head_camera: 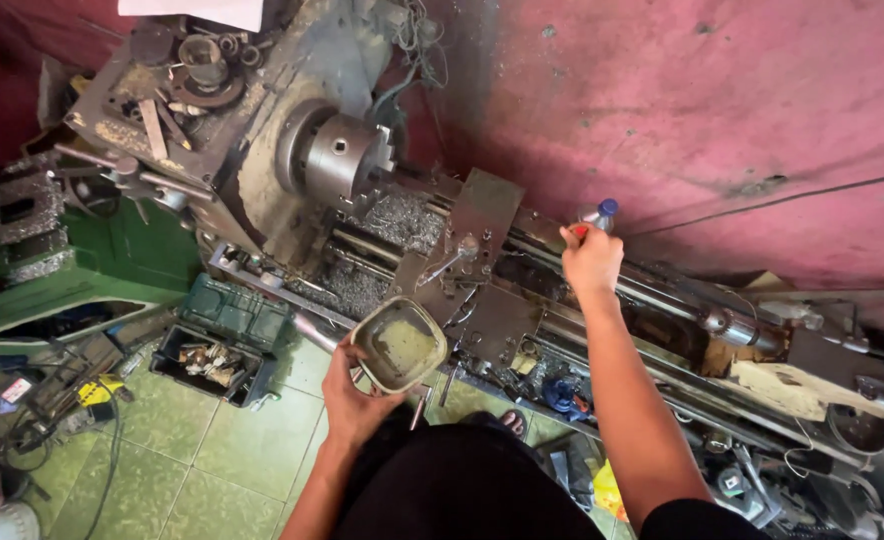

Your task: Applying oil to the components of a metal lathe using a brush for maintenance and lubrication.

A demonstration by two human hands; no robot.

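Observation:
My left hand (354,400) holds a small square dish (399,343) with a murky greenish liquid in it, just in front of the lathe's carriage (477,250). My right hand (592,262) reaches over the lathe bed and grips a small bottle with a blue cap (603,212) near the pink wall. The lathe's steel chuck (347,160) sits to the upper left, with metal shavings (402,220) piled on the bed beside it.
An open green toolbox (224,340) with bits stands on the green tiled floor (192,450). Tools and cables clutter the left floor. The lathe's headstock top (182,80) carries loose parts. The tailstock (732,325) lies to the right. A pink wall (712,110) rises behind the lathe.

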